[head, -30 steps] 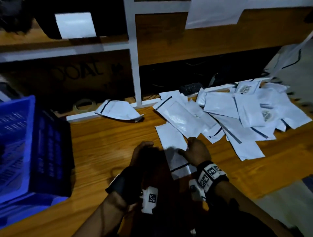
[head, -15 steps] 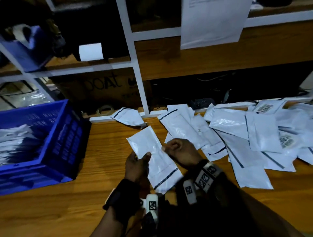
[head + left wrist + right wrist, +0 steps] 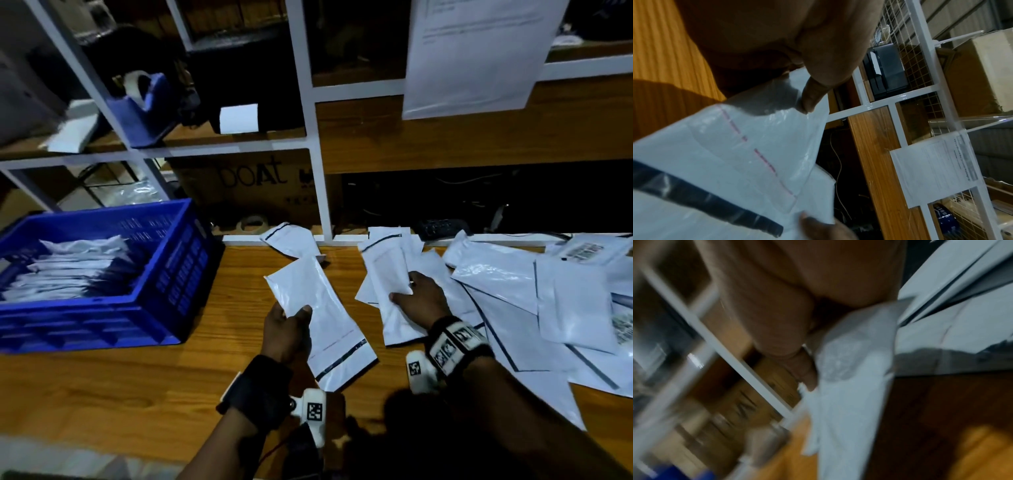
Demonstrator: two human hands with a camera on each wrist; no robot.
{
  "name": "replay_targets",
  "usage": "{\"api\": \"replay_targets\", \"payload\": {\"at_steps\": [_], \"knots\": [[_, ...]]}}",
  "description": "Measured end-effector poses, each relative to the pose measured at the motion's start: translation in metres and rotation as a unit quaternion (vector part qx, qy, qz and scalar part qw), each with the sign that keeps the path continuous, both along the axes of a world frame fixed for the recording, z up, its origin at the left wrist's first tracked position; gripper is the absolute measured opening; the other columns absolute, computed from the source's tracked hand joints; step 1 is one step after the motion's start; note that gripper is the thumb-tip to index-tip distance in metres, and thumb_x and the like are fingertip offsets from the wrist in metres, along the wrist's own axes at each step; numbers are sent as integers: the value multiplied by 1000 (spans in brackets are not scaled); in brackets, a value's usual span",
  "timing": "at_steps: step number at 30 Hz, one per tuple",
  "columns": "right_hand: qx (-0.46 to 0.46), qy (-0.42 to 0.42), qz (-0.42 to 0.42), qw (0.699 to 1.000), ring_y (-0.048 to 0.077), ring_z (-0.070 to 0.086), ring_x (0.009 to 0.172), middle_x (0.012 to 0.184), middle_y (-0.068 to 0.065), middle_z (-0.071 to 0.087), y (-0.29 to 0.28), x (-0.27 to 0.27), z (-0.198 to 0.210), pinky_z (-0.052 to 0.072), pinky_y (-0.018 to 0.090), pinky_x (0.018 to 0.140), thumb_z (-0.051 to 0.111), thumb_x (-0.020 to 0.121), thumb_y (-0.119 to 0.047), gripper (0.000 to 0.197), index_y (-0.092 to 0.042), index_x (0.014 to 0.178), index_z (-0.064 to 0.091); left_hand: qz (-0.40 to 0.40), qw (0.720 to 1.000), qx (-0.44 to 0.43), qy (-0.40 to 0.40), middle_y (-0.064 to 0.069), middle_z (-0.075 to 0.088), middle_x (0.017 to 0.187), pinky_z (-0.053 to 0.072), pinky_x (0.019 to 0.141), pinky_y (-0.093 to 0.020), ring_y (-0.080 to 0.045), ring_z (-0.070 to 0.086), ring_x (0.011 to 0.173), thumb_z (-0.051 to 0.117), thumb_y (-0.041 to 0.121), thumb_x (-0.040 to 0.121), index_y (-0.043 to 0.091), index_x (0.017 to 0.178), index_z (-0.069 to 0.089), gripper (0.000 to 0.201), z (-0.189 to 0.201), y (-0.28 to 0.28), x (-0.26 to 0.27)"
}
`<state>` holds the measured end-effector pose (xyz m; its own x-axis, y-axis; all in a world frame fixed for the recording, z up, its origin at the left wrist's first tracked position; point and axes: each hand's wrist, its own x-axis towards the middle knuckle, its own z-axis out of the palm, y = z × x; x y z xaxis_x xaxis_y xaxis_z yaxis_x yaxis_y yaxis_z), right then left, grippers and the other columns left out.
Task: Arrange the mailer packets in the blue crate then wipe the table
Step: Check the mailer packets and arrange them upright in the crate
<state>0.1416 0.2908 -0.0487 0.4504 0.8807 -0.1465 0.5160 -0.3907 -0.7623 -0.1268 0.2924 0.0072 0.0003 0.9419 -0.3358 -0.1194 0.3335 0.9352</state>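
My left hand (image 3: 291, 317) holds a long white mailer packet (image 3: 318, 308) with a dark strip at its near end, just above the wooden table (image 3: 137, 394). In the left wrist view the thumb (image 3: 812, 97) pinches this packet (image 3: 735, 162). My right hand (image 3: 404, 287) is on a second packet (image 3: 387, 274) at the left edge of the loose pile of packets (image 3: 513, 291). The blurred right wrist view shows its fingers (image 3: 807, 369) gripping that packet (image 3: 849, 369). The blue crate (image 3: 85, 301) stands at the left with stacked packets (image 3: 68, 270) inside.
A white shelf frame (image 3: 322, 192) borders the table's far side, holding a cardboard box (image 3: 253, 185), a tape roll (image 3: 251, 224) and a power strip (image 3: 442, 228). Another packet (image 3: 291, 240) lies by the frame. Higher up are a blue tape dispenser (image 3: 144, 102) and a printer (image 3: 246, 96).
My right hand has let go of the packet both hands held and moved right onto the pile. My left hand keeps that packet. The view has tilted up and left.
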Motion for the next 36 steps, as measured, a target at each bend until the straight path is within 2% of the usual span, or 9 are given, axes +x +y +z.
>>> {"api": "replay_targets", "payload": {"at_steps": [6, 9, 12, 16, 18, 22, 26, 30, 36], "knots": [[123, 367, 82, 918, 11, 72, 107, 119, -9, 75, -59, -53, 49, 57, 34, 91, 82, 87, -16, 50, -27, 132, 62, 26, 999, -19, 4, -11, 57, 59, 39, 40, -22, -17, 50, 39, 52, -5, 102, -4, 125, 60, 25, 0, -17, -3], [98, 287, 131, 944, 1, 67, 110, 124, -15, 70, -63, -88, 43, 54, 32, 93, 85, 83, -37, 62, -33, 135, 54, 41, 999, -7, -18, -12, 69, 68, 48, 45, -25, -24, 64, 52, 49, 1, 103, 2, 119, 64, 22, 6, -25, -2], [55, 146, 172, 973, 19, 56, 130, 140, -6, 58, -62, -121, 29, 46, 47, 107, 63, 75, -71, 79, -38, 142, 40, 57, 994, -9, -88, -10, 79, 89, 56, 52, -26, -20, 75, 67, 48, 16, 107, 6, 111, 68, 22, 19, -33, -4], [12, -7, 229, 973, 27, 27, 143, 153, -1, 29, -64, -166, 41, 28, 54, 116, 38, 65, -68, 101, -34, 157, 18, 62, 976, 7, -208, -11, 74, 124, 63, 82, -39, -27, 75, 106, 39, 49, 107, 17, 134, 64, 48, 35, -38, -34], [29, -24, 261, 965, 24, 12, 153, 165, -5, 11, -65, -193, 50, 20, 52, 122, 36, 65, -66, 109, -30, 163, 4, 52, 972, 64, -219, -14, 64, 140, 53, 103, -53, -35, 64, 125, 49, 40, 107, 17, 144, 55, 44, 39, -37, -56], [36, 70, 307, 949, 18, 4, 159, 171, -11, 1, -63, -265, 71, 20, 51, 126, 50, 69, -61, 114, -39, 160, -14, 76, 972, 170, -141, -15, 68, 134, 58, 97, -48, -36, 66, 122, 54, 13, 106, 8, 143, 53, 38, 44, -34, -123], [81, 178, 289, 937, 8, 42, 143, 157, -23, 39, -52, -346, 98, 45, 47, 112, 72, 73, -72, 95, -54, 151, 22, 115, 964, 203, -125, -12, 67, 137, 52, 103, -56, -36, 65, 125, 49, 16, 108, 13, 142, 57, 35, 55, -37, -216], [110, 160, 317, 929, 1, 67, 111, 121, -21, 70, -34, -426, 134, 57, 46, 94, 76, 84, -59, 44, -42, 122, 63, 168, 951, 191, -178, -13, 68, 134, 55, 99, -58, -38, 67, 121, 48, 26, 108, 14, 143, 56, 38, 61, -36, -305], [113, 109, 389, 908, -8, 61, 117, 127, -28, 63, -10, -510, 160, 54, 33, 99, 78, 86, -50, 50, -47, 128, 51, 260, 932, 169, -190, 2, 75, 124, 56, 99, -48, -22, 71, 114, 53, 57, 94, 26, 131, 65, 50, 65, -9, -372]]}}
